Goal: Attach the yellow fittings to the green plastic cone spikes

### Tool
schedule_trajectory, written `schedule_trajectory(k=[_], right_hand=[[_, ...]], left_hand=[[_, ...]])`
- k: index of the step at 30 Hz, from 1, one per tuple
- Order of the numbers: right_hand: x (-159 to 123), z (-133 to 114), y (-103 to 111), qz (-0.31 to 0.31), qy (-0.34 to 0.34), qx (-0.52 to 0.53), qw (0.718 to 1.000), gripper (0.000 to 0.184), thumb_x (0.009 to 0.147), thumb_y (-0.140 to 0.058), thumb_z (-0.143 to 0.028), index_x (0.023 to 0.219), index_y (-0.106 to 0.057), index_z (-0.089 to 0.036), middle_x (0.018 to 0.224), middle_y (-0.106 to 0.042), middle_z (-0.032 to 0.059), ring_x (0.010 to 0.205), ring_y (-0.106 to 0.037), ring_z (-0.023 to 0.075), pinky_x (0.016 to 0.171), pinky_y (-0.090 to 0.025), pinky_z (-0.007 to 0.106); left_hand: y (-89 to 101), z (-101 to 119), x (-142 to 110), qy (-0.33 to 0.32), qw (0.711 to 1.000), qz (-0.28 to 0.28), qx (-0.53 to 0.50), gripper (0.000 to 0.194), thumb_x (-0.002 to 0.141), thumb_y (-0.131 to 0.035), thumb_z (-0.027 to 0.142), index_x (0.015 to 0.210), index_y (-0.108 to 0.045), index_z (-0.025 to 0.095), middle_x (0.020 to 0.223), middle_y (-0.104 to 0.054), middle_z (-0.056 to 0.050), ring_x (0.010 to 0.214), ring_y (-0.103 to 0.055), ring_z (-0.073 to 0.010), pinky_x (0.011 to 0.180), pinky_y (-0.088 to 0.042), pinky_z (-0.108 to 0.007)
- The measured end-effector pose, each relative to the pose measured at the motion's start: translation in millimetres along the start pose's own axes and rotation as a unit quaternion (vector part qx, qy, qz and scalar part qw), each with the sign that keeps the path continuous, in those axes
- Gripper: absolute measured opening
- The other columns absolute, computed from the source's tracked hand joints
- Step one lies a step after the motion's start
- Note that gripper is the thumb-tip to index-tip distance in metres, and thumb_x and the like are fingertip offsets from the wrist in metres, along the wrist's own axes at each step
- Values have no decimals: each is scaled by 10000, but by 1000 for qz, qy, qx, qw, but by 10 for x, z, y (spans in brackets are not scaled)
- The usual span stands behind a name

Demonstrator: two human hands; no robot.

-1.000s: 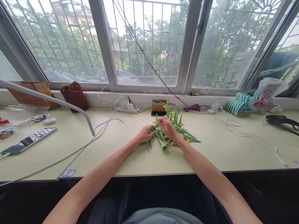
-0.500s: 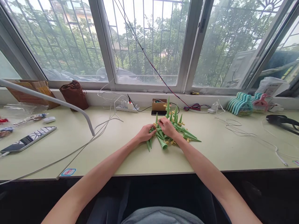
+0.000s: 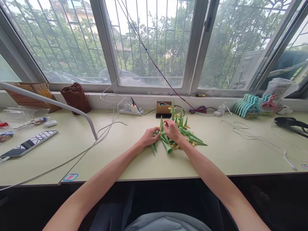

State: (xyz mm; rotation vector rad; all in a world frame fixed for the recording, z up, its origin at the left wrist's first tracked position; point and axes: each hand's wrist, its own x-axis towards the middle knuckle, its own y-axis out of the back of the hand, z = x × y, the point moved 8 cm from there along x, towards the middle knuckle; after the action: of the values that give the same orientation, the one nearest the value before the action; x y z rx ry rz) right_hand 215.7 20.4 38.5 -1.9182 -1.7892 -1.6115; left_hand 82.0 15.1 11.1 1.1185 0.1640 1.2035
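Note:
Several green plastic watering spikes with yellow valves lie in a pile at the middle of the desk, one of them an open-ended spike (image 3: 167, 148) pointing its wide end towards me. My left hand (image 3: 149, 137) is closed at the pile's left side, its fingertips at the base of an upright green spike (image 3: 161, 124). From the right, my right hand (image 3: 172, 131) has its thumb and fingers pinched close beside that same spike. The exact contact of the fingertips is partly hidden. Behind my right hand a taller green spike (image 3: 172, 110) stands upright.
At the back, a black phone (image 3: 164, 115) rests before a small cardboard box (image 3: 164, 105). White cables (image 3: 106, 131) cross the desk on the left, near a larger phone (image 3: 30, 145). A brown pouch (image 3: 75, 98) and turquoise hangers (image 3: 247, 106) stand by the window.
My right hand has shifted slightly and its fingers have drawn back a little from the upright spike's tip. My left hand stays almost where it was.

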Motion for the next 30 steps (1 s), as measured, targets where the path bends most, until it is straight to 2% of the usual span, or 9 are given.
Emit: schedule_trajectory(k=[3, 9, 16, 20, 25, 30], right_hand=[[-20, -82, 35, 4, 13, -15, 1000, 117, 887, -479, -168, 947, -580, -168, 851, -577, 72, 785, -533, 204, 737, -428, 321], [-70, -151, -100, -70, 42, -55, 995, 147, 888, -517, -148, 796, -629, -172, 793, -608, 68, 802, -518, 201, 779, -388, 323], [-97, -93, -165, -105, 35, -65, 992, 158, 884, -536, -126, 865, -686, -172, 832, -662, 69, 838, -524, 207, 803, -361, 330], [-102, -76, -176, -112, 36, -74, 990, 168, 870, -539, -107, 891, -694, -169, 849, -667, 73, 870, -531, 219, 813, -356, 335], [-103, -108, -172, -105, 42, -81, 990, 173, 868, -537, -103, 894, -695, -171, 856, -665, 78, 865, -537, 219, 808, -358, 331], [-114, -185, -176, -113, 53, -84, 989, 181, 875, -535, -101, 914, -699, -168, 893, -672, 84, 872, -546, 220, 816, -357, 338]], left_hand=[[10, -31, -7, 12, 1000, 6, 2, 285, 851, -528, 353, 1057, -684, 233, 1065, -730, -55, 961, -665, -233, 926, -487, -353], [19, -55, -3, 27, 1000, 9, -5, 280, 833, -506, 314, 1027, -694, 239, 974, -735, -41, 882, -656, -231, 877, -496, -354], [61, -12, -8, 11, 998, 45, -48, 257, 868, -465, 312, 1005, -667, 229, 999, -725, -43, 944, -650, -222, 885, -492, -351], [73, -36, -11, 28, 993, 71, -88, 230, 870, -471, 324, 978, -647, 223, 983, -713, -41, 931, -648, -201, 890, -502, -338], [126, -93, -4, 55, 974, 115, -186, 216, 862, -524, 373, 964, -623, 210, 984, -710, -54, 937, -674, -198, 897, -519, -342], [302, -202, -8, 81, 938, 190, -279, 230, 841, -571, 392, 951, -586, 191, 947, -709, -85, 919, -699, -222, 875, -532, -381]])
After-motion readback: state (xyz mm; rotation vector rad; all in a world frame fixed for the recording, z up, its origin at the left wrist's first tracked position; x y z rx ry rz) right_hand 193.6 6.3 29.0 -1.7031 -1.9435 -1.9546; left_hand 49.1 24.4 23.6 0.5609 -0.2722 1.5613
